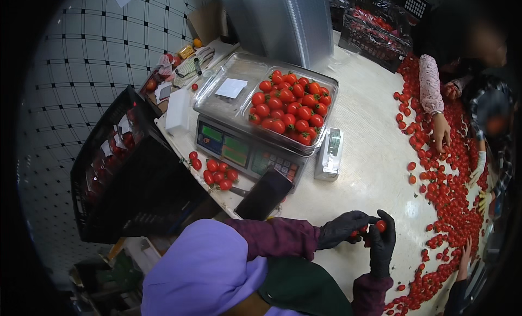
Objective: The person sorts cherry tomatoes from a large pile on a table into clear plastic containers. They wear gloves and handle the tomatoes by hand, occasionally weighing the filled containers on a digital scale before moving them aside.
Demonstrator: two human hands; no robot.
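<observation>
My left hand [340,229], in a black glove and maroon sleeve, is closed around a few small red tomatoes [355,233] that are partly hidden by its fingers. Right beside it, my right hand [384,249], gloved in black too, has one cherry tomato [381,225] between its thumb and fingers. Both hands are over the near part of the white table [361,193]. Up and to the left, a clear plastic box of cherry tomatoes [290,106] sits on the metal pan of a digital scale [247,155].
Cherry tomatoes [443,207] lie in a long heap along the right, where co-workers' hands [441,132] reach in. A dark phone [265,194] leans at the scale's front near several loose tomatoes [218,174]. Black crates [122,169] stand left, beside stacked clear lids [280,28] behind the scale.
</observation>
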